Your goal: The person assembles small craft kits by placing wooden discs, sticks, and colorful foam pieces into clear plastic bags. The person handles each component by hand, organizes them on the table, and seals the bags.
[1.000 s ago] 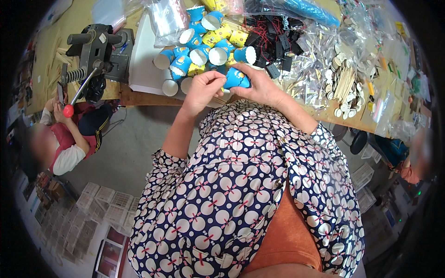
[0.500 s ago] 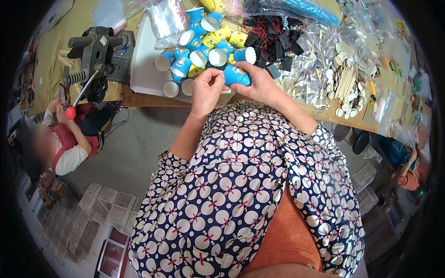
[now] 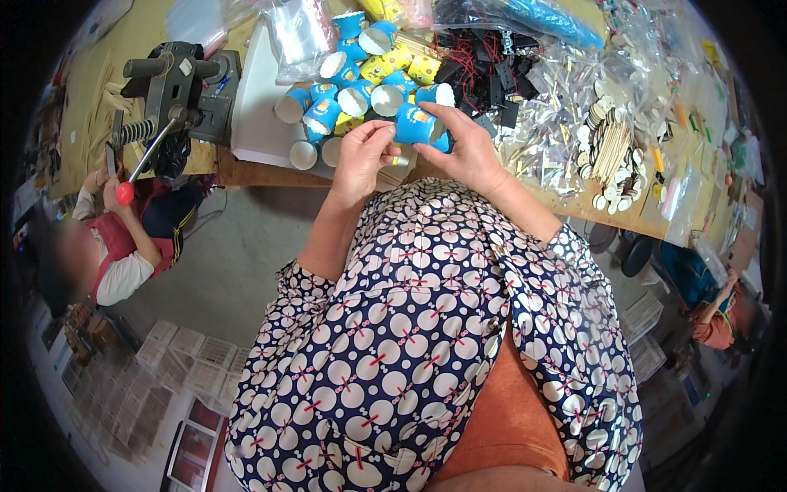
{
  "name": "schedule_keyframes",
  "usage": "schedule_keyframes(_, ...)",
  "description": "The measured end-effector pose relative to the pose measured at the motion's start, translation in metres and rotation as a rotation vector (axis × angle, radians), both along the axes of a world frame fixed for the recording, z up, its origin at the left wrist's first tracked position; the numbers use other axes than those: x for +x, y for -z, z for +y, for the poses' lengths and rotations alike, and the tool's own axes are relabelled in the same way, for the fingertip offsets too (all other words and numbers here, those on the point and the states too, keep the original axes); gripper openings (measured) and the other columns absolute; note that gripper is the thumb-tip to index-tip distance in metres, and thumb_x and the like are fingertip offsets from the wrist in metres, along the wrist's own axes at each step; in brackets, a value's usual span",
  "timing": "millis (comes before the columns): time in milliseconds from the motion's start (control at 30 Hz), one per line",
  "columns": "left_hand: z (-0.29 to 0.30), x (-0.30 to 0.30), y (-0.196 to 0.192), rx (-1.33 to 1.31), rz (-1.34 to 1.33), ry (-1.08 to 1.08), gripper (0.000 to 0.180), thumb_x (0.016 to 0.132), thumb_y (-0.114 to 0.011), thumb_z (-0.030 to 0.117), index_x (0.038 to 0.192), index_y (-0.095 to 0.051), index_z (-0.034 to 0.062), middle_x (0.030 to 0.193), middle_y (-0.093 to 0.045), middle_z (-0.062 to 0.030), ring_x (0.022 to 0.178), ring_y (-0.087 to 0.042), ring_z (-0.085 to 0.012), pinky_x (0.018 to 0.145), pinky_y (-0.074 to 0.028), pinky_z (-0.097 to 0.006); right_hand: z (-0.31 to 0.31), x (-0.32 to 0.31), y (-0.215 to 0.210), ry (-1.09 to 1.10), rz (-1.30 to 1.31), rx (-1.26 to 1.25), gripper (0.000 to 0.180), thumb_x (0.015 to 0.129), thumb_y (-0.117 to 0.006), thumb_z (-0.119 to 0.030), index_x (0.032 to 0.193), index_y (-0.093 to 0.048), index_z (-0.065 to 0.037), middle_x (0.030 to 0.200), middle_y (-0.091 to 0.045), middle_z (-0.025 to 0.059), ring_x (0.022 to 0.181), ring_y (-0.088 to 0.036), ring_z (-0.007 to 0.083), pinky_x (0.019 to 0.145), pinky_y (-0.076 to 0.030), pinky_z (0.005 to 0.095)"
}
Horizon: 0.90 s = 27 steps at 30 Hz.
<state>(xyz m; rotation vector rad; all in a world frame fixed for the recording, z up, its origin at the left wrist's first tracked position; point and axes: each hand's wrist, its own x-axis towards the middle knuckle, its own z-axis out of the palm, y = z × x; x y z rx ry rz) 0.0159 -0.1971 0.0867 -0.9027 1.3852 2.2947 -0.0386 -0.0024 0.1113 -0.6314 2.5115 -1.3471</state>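
Observation:
In front of my body I hold a blue paper cup [image 3: 416,123] with a small printed picture, lying on its side. My right hand [image 3: 471,156] grips it from the right, thumb below and fingers above. At the cup's left end, my left hand [image 3: 361,162] is closed, thumb and forefinger pinched on its edge. Another bit of blue [image 3: 443,143] shows behind the right thumb; I cannot tell what it belongs to. Just beyond my hands lies a pile of blue paper cups [image 3: 355,98] with scalloped white rims, mixed with yellow printed cups [image 3: 385,64].
A grey hand press [image 3: 176,102] with a red-knobbed lever stands left. Clear plastic bags [image 3: 295,37] lie behind the cups. Black battery boxes [image 3: 492,78] with red wires and wooden sticks [image 3: 611,152] with discs spread rightward. A co-worker [image 3: 123,238] sits left, another person [image 3: 721,307] right.
The held cup has turned from a slanting pose to nearly level, lifting slightly, so its printed side faces up. My right fingers have spread wider around it.

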Motion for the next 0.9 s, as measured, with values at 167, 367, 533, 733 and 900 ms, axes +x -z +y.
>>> schedule_keyframes(167, 0.001, -0.006, 0.001, -0.446, 0.243, -0.132, 0.01, 0.098, -0.059, 0.011, 0.099, -0.065, 0.0035, 0.08, -0.065, -0.0002, 0.063, -0.063, -0.0074, 0.058, -0.05, -0.021, 0.004, 0.003, 0.009, 0.097, -0.161, 0.045, 0.057, 0.078, -0.079, -0.031, 0.128, -0.06, -0.01, 0.107, -0.068, 0.018, 0.089, -0.069, 0.0327, 0.078, -0.055, 0.0381)
schedule_keyframes(367, -0.066, -0.018, -0.005, -0.765, 0.32, -0.274, 0.012, 0.097, -0.061, 0.011, 0.097, -0.066, 0.0005, 0.078, -0.065, -0.0003, 0.062, -0.063, -0.0068, 0.055, -0.05, -0.022, 0.011, -0.001, 0.01, 0.082, -0.447, -0.057, 0.052, 0.084, -0.079, -0.024, 0.13, -0.059, -0.01, 0.102, -0.068, 0.008, 0.089, -0.063, 0.0139, 0.078, -0.052, 0.0296)
schedule_keyframes(533, -0.1, -0.029, 0.004, -0.956, 0.234, -0.191, 0.014, 0.096, -0.063, 0.013, 0.103, -0.069, 0.0016, 0.081, -0.068, -0.0006, 0.061, -0.06, -0.0058, 0.056, -0.048, -0.022, -0.008, -0.009, 0.011, 0.022, -0.847, -0.293, 0.06, 0.083, -0.079, -0.031, 0.128, -0.057, 0.003, 0.109, -0.067, 0.0115, 0.098, -0.063, 0.0176, 0.087, -0.051, 0.0307)
schedule_keyframes(733, -0.063, -0.03, -0.009, -0.813, 0.359, -0.14, 0.017, 0.096, -0.062, 0.01, 0.11, -0.067, 0.003, 0.099, -0.07, -0.0022, 0.062, -0.056, -0.004, 0.056, -0.047, -0.02, -0.017, -0.016, -0.002, 0.152, -1.256, -0.709, 0.058, 0.09, -0.074, -0.026, 0.135, -0.05, 0.002, 0.117, -0.066, 0.016, 0.103, -0.066, 0.0209, 0.086, -0.055, 0.0336)
schedule_keyframes(900, -0.028, -0.016, -0.012, -0.55, 0.297, 0.099, 0.014, 0.095, -0.063, 0.006, 0.108, -0.064, 0.0026, 0.098, -0.069, -0.0028, 0.071, -0.054, -0.0029, 0.058, -0.045, -0.019, -0.007, -0.02, 0.015, 0.084, -1.46, -0.747, 0.055, 0.098, -0.058, -0.045, 0.136, -0.052, -0.006, 0.127, -0.064, 0.013, 0.098, -0.066, 0.0215, 0.088, -0.053, 0.0435)
